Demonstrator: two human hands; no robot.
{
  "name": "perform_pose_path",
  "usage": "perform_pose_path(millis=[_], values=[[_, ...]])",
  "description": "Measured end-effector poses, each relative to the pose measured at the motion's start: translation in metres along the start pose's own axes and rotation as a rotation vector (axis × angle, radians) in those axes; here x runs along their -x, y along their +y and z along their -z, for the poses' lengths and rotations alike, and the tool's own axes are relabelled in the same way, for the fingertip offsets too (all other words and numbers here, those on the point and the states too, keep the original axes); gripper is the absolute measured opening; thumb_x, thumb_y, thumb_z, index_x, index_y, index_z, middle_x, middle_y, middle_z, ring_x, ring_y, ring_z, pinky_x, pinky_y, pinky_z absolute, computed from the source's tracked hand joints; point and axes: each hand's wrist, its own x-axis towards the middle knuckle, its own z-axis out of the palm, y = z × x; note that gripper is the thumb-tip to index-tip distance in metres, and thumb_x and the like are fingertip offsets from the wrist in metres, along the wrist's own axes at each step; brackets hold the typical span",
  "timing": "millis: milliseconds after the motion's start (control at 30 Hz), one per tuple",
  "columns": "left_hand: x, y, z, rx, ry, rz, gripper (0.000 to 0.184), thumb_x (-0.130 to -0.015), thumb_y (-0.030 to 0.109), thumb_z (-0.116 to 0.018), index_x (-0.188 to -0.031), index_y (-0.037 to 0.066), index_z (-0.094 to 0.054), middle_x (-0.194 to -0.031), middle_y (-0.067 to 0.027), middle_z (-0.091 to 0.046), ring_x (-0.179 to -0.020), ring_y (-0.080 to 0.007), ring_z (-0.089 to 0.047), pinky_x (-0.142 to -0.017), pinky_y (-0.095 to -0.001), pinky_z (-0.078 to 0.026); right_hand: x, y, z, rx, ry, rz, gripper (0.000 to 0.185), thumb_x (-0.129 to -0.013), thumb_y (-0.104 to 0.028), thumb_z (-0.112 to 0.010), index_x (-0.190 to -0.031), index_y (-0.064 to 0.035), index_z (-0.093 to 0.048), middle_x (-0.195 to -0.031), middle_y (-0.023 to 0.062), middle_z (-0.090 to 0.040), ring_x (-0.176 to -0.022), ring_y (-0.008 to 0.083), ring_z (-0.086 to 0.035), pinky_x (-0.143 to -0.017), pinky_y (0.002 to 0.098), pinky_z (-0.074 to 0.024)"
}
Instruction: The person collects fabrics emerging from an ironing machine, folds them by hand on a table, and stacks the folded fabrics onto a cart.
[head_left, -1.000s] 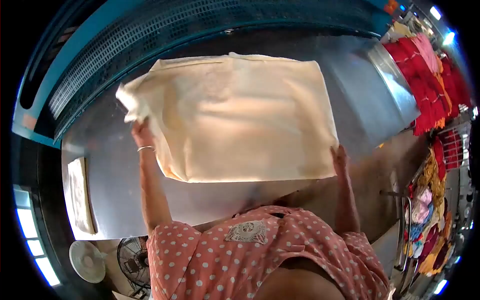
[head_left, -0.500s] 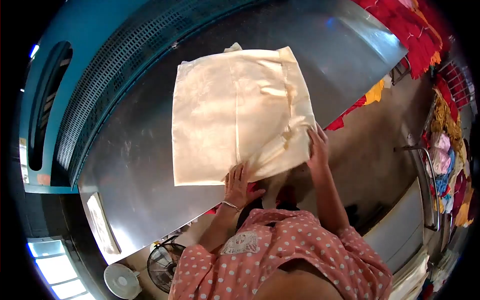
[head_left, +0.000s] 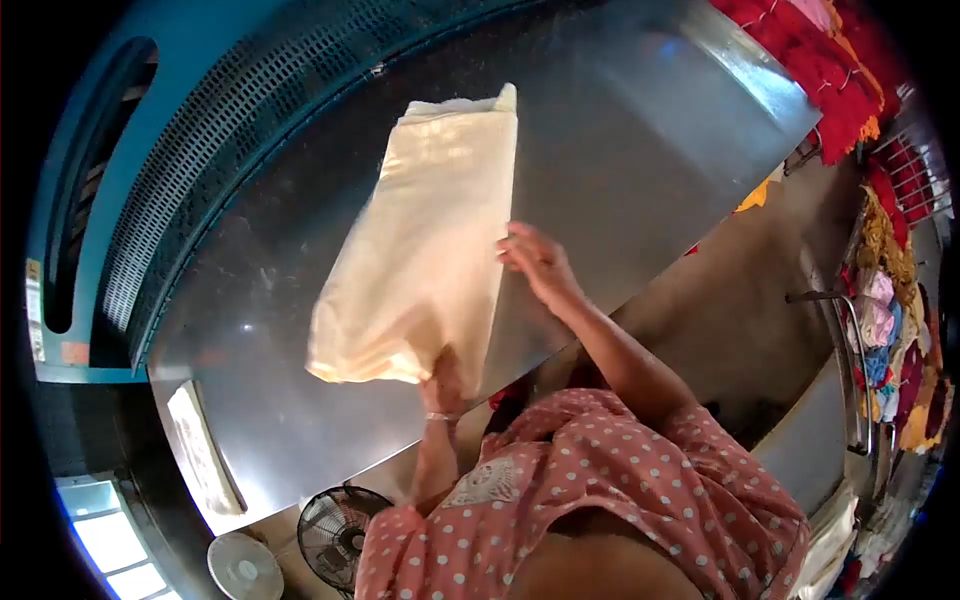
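Observation:
A cream cloth [head_left: 430, 210], folded into a long, narrow shape, lies on the metal table [head_left: 620, 150]. Its near end is wavy and lifted in folds. My left hand [head_left: 446, 388] is at that near end, with its fingers tucked under the fabric and hidden from sight. At the long right edge, my right hand [head_left: 538, 262] has its fingers bent and drawn together, the fingertips pinching the fold.
Behind the table runs a blue-green machine with a perforated panel [head_left: 240, 140]. A thin pale folded stack [head_left: 205, 448] lies at the table's left end. Two fans [head_left: 340, 530] stand below. Red fabric [head_left: 830, 80] and a rack of coloured cloths [head_left: 880, 330] are on the right.
The wide cream cloth is now folded over to about half its width, its right part brought leftward. My right hand has moved up and left; my left hand has gone under the near end.

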Motion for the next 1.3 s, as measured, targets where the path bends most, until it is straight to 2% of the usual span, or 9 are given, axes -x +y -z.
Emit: perform_pose_path(millis=[67, 167, 500, 700, 800, 833, 900, 1233, 1300], values=[[0.018, 0.005, 0.027, 0.936, 0.371, 0.394, 0.038, -0.087, 0.022, -0.056, -0.117, 0.001, -0.049, -0.102, -0.0096, -0.059, -0.085, -0.0191, -0.058, -0.065, -0.0321, -0.050, -0.006, 0.009, 0.011, -0.057, 0.281, -0.082, 0.046, -0.088, -0.035, -0.054, -0.118, -0.0008, -0.048, -0.102, 0.0108, -0.060, -0.086, 0.0167, -0.060, -0.072, 0.0296, -0.0482], [0.020, 0.011, 0.085, 0.584, 0.531, 0.079, 0.038, -0.087, 0.025, -0.056, -0.115, 0.001, -0.049, -0.103, -0.0083, -0.057, -0.094, -0.0180, -0.053, -0.082, -0.0341, -0.044, -0.035, 0.036, 0.000, 0.000, 0.364, -0.198, 0.040, -0.085, -0.032, -0.059, -0.111, -0.0021, -0.051, -0.092, 0.0081, -0.060, -0.078, 0.0140, -0.060, -0.061, 0.0270, -0.0473], [-0.036, 0.042, 0.088, 0.292, 0.157, 0.593, 0.055, -0.072, 0.027, -0.070, -0.113, 0.001, -0.044, -0.111, -0.0151, -0.053, -0.088, -0.0291, -0.057, -0.068, -0.0431, -0.054, 0.000, 0.021, -0.050, -0.148, 0.378, -0.173, 0.020, -0.077, -0.024, -0.059, -0.070, -0.0048, -0.059, -0.056, 0.0000, -0.049, -0.047, 0.0102, -0.044, -0.039, 0.0273, -0.0323], [-0.039, 0.074, 0.103, 0.499, -0.597, 0.190, 0.053, -0.075, 0.019, -0.061, -0.121, -0.002, -0.044, -0.113, -0.0169, -0.052, -0.095, -0.0300, -0.055, -0.077, -0.0422, -0.050, 0.158, 0.048, 0.006, -0.625, 0.707, -0.165, 0.021, -0.074, -0.023, -0.059, -0.086, -0.0057, -0.058, -0.072, 0.0035, -0.053, -0.062, 0.0165, -0.052, -0.051, 0.0335, -0.0413], [-0.019, 0.147, 0.088, 0.531, -0.854, 0.159, 0.051, -0.076, 0.016, -0.059, -0.121, -0.003, -0.044, -0.113, -0.0174, -0.052, -0.095, -0.0299, -0.055, -0.078, -0.0420, -0.050, 0.220, 0.130, 0.053, -0.005, 1.091, 0.286, 0.014, -0.076, -0.017, -0.060, -0.086, -0.0076, -0.058, -0.078, 0.0027, -0.057, -0.069, 0.0139, -0.056, -0.058, 0.0297, -0.0460], [-0.007, 0.170, 0.079, 0.535, -0.928, 0.136, 0.051, -0.076, 0.015, -0.059, -0.121, -0.003, -0.044, -0.113, -0.0175, -0.052, -0.095, -0.0299, -0.055, -0.079, -0.0419, -0.049, 0.260, 0.082, 0.052, -0.705, 1.055, -0.108, 0.019, -0.075, -0.017, -0.061, -0.091, -0.0072, -0.059, -0.080, 0.0033, -0.058, -0.073, 0.0147, -0.057, -0.061, 0.0306, -0.0472], [0.027, 0.211, 0.053, 0.557, -1.077, 0.079, 0.050, -0.076, 0.013, -0.058, -0.122, -0.003, -0.044, -0.113, -0.0178, -0.052, -0.095, -0.0298, -0.056, -0.080, -0.0417, -0.049, 0.326, 0.063, 0.062, -0.152, 1.122, 0.024, 0.026, -0.075, -0.016, -0.059, -0.096, -0.0012, -0.056, -0.080, 0.0067, -0.059, -0.070, 0.0173, -0.057, -0.058, 0.0336, -0.0484], [0.232, 0.300, -0.136, 0.564, -1.811, -0.059, 0.040, -0.076, -0.003, -0.057, -0.115, -0.008, -0.050, -0.109, -0.0152, -0.057, -0.092, -0.0247, -0.058, -0.082, -0.0360, -0.048, 0.636, -0.024, 0.151, -0.072, 2.085, 0.313, 0.042, -0.076, -0.031, -0.060, -0.091, 0.0088, -0.058, -0.081, 0.0135, -0.058, -0.075, 0.0209, -0.055, -0.068, 0.0339, -0.0449], [0.266, 0.297, -0.171, 0.374, -1.711, -0.522, 0.034, -0.076, -0.005, -0.059, -0.109, -0.010, -0.054, -0.108, -0.0144, -0.057, -0.094, -0.0231, -0.057, -0.084, -0.0340, -0.048, 0.691, -0.058, 0.148, -0.025, 1.921, 0.552, 0.030, -0.082, -0.020, -0.056, -0.095, 0.0061, -0.060, -0.089, 0.0119, -0.061, -0.079, 0.0190, -0.057, -0.071, 0.0310, -0.0464]])
